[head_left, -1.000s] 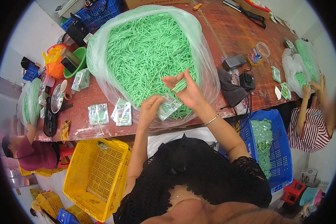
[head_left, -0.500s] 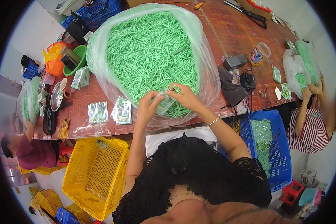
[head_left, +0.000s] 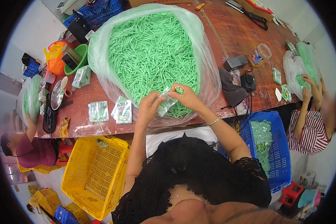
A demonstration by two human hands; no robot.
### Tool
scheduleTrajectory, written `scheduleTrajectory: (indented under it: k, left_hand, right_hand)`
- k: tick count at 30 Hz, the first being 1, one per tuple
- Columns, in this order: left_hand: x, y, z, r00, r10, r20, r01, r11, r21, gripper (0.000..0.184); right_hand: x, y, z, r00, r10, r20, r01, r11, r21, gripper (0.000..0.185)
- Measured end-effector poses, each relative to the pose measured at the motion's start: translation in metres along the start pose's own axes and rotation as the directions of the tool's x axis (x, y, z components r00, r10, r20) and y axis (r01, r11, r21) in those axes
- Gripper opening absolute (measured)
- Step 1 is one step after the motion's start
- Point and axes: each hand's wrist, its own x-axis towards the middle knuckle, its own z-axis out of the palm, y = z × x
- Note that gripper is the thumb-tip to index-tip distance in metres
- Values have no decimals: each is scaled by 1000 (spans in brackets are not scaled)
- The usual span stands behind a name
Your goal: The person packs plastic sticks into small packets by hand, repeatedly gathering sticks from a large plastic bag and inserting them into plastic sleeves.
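Note:
A clear plastic packet (head_left: 165,106) is pinched in my left hand (head_left: 149,107), thumb and fingers closed on its left edge. My right hand (head_left: 187,98) is closed around several short green sticks (head_left: 179,89), their ends showing above its fingers. Its thumb and fingertips meet the packet's right side. Both hands are over the near edge of a large clear bag (head_left: 212,82), which is filled with loose green sticks (head_left: 149,56). To the left of my hands, flat printed packets (head_left: 122,110) lie on the red table (head_left: 80,119).
A yellow crate (head_left: 72,179) stands below the table at left. At right, a blue crate (head_left: 280,149) holds filled green packets (head_left: 263,142). Co-workers sit at both table ends, one in a striped shirt (head_left: 309,130). A dark cloth (head_left: 233,91) lies beside the bag.
My hands stay nearly in place, with the packet and sticks shifting slightly between them. At right, the co-worker's hand has moved up over the smaller bag.

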Motion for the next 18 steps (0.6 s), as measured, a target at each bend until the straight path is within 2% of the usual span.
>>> scheduleTrajectory:
  k: [2,4,6,9,12,15,18]
  left_hand:
    - [1,-4,-1,998,55,-27,-55,998,3,14]
    - [1,-3,-5,999,35,-8,-35,999,-14,13]
    - [0,-3,-7,999,38,9,-38,998,-46,13]
    - [1,-10,-4,995,86,54,-79,990,-119,14]
    - [-1,-18,-1,989,114,95,-95,978,-184,15]
    - [-2,-11,2,990,104,95,-79,969,-235,16]
    - [-3,-10,3,994,90,64,-74,972,-223,16]
  right_hand:
    - [-1,-7,-8,969,245,42,-243,897,369,28]
    - [5,-5,-18,961,238,138,-265,672,692,33]
    - [17,5,-29,991,-8,137,-125,359,925,38]
    - [19,-41,-15,981,183,-70,-13,419,908,40]
    - [26,-46,-9,991,119,-68,15,399,917,40]
    - [26,-48,-3,994,105,-26,-23,435,900,42]
    - [23,-45,5,989,149,22,-82,406,910,42]
